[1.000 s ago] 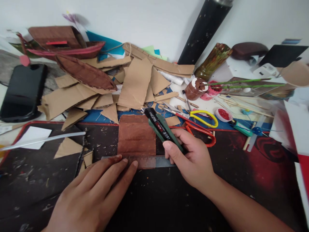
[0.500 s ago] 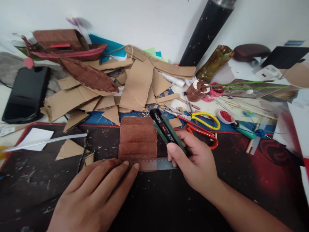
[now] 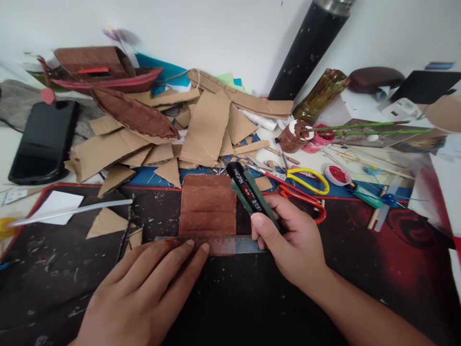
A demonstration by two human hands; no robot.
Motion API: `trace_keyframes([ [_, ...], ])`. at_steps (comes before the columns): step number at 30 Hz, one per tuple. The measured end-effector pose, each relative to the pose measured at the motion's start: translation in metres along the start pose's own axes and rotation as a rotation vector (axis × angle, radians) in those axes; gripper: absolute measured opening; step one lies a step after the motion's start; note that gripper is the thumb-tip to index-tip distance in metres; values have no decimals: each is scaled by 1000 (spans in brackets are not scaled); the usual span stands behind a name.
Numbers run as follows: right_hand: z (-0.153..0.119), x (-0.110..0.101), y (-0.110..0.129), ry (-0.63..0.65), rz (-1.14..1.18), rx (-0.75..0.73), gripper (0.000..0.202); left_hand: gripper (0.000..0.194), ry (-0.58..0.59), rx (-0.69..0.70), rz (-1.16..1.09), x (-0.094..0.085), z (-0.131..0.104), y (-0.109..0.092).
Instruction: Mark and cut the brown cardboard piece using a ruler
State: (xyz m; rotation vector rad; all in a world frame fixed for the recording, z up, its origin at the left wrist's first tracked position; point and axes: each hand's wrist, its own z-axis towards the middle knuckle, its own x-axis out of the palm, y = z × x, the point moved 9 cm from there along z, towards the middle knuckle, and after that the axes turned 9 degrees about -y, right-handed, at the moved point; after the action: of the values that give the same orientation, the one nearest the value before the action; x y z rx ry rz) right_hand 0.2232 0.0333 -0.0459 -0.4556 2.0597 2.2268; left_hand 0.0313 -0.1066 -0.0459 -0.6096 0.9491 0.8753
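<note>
My left hand lies flat with its fingers stretched out, the fingertips pressing on a clear ruler. Under the ruler is the lower edge of a brown-painted cardboard piece, which lies flat and shows crosswise creases. My right hand is closed round a green and black utility knife, its handle tilted up to the left. I cannot make out the knife's blade. The lower fingers of my right hand are at the ruler's right end.
Cardboard scraps heap up behind, with a brown model boat on them. Red-handled scissors and yellow-handled scissors lie beyond my right hand. A brown paint jar holds green sticks. At left lies a black phone.
The view has shifted very slightly. Both hands, the utility knife, the ruler and the brown cardboard stay in nearly the same places relative to one another.
</note>
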Motion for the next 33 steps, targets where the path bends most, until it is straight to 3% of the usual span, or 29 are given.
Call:
trace_keyframes([
  [24, 0, 2, 1, 8, -19, -29, 18, 46, -29, 84, 26, -7, 21, 0],
  [33, 0, 0, 2, 7, -24, -26, 20, 50, -34, 30, -1, -3, 4, 0],
])
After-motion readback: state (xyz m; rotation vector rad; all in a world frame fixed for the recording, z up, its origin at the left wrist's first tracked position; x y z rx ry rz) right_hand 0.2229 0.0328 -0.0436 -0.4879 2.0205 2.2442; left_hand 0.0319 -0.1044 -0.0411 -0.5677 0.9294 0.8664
